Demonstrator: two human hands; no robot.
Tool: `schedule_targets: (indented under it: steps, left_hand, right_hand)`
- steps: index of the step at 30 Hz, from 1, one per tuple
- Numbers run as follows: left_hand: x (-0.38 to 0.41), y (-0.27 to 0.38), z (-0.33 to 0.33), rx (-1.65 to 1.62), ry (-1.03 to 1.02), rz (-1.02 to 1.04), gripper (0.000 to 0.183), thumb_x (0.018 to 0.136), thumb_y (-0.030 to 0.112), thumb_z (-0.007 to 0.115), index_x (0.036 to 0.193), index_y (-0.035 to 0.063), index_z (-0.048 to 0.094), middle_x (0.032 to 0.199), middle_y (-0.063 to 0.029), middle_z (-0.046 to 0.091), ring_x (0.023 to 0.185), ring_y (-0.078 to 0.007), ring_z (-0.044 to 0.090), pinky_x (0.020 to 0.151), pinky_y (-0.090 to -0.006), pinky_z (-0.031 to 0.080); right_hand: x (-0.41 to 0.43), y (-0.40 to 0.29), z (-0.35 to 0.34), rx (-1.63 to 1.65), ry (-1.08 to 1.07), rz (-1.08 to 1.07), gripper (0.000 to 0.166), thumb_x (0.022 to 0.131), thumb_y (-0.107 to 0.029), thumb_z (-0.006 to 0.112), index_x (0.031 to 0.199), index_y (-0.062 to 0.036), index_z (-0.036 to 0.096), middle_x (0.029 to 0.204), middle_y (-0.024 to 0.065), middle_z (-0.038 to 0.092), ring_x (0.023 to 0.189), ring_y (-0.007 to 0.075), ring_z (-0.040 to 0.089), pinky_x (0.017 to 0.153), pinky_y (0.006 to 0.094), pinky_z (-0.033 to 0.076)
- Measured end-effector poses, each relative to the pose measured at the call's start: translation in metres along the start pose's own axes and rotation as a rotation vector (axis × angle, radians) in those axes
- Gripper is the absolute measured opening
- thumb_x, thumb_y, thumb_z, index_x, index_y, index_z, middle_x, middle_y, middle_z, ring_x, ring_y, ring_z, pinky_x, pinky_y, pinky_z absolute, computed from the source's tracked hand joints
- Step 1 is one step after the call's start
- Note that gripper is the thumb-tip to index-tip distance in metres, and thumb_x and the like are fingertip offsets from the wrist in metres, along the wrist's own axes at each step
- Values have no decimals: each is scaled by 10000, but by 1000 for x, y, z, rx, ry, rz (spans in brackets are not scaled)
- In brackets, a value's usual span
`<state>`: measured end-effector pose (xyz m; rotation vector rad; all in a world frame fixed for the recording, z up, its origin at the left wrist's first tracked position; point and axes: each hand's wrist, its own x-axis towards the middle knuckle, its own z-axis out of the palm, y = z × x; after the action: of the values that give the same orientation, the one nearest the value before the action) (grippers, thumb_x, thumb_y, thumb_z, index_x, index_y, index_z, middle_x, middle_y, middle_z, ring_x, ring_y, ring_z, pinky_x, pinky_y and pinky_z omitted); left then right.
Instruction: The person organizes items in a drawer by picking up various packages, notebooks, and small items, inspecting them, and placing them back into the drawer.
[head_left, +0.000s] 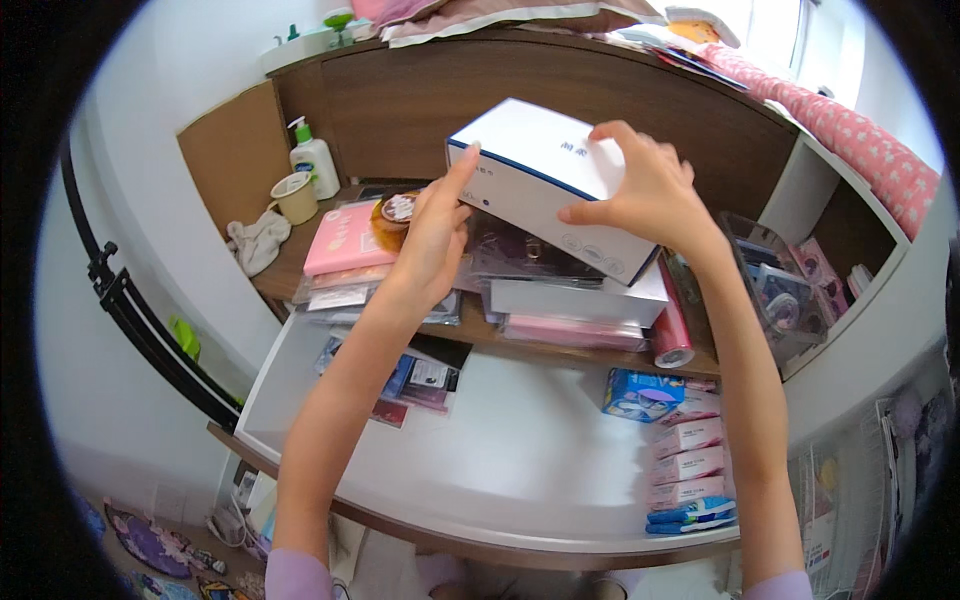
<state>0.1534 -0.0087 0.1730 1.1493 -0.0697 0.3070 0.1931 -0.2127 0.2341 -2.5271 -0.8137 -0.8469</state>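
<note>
A white cardboard box (540, 187) with dark blue edges and printed writing is tilted above the things on the wooden surface. My left hand (439, 232) holds its left end, thumb on the upper edge. My right hand (649, 191) grips its right part, fingers on the top face and thumb on the front. Beneath the box lie a dark plastic-wrapped item (525, 247), a white box (577, 298) and a pink package (574, 334). A pink book or folder (345, 240) and a round amber-coloured item (391, 217) are beside my left hand.
An open white drawer (517, 435) holds pink packs (688, 465), a blue pack (643, 394) and cards (420, 379). Behind stand a pump bottle (315, 161) and a cream mug (295, 199). At right are a red cylinder (671, 322) and a clear bin (780, 292); a black stand (112, 285) is left.
</note>
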Motion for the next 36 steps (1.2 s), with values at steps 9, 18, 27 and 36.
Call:
schedule_targets:
  steps: [9, 18, 27, 36]
  left_hand:
    - [-57, 77, -70, -250, 97, -26, 767, 738, 338, 651, 1224, -108, 261, 1209, -210, 366, 1179, -337, 382, 984, -463, 370]
    - [-42, 64, -143, -299, 761, 319, 641, 688, 305, 674, 1134, -64, 399, 1118, -146, 475, 1087, -288, 450, 988, -457, 324]
    - [-22, 26, -165, -522, 715, 189, 464, 735, 319, 569, 1100, 44, 488, 1050, -97, 582, 989, -270, 549, 828, -431, 447]
    - [-12, 66, -179, -471, 579, -180, 511, 838, 488, 273, 1163, 177, 515, 1163, -45, 553, 1087, -254, 486, 854, -416, 405]
  right_hand:
    - [46, -78, 10, 115, 62, -524, 857, 434, -451, 772, 1172, -114, 497, 1062, 222, 513, 1085, 383, 435, 946, 646, 207]
    - [57, -180, 144, 753, -3, -291, 641, 690, -218, 696, 1204, 51, 424, 1182, 348, 355, 1064, 465, 439, 898, 418, 419]
    - [22, -194, 200, 825, -351, -411, 701, 762, -255, 624, 1313, 41, 309, 1355, 263, 297, 1282, 342, 277, 1045, 359, 233]
    - [8, -188, 196, 918, -250, -471, 572, 759, -131, 572, 1280, -11, 369, 1232, 225, 448, 1149, 317, 440, 961, 372, 353]
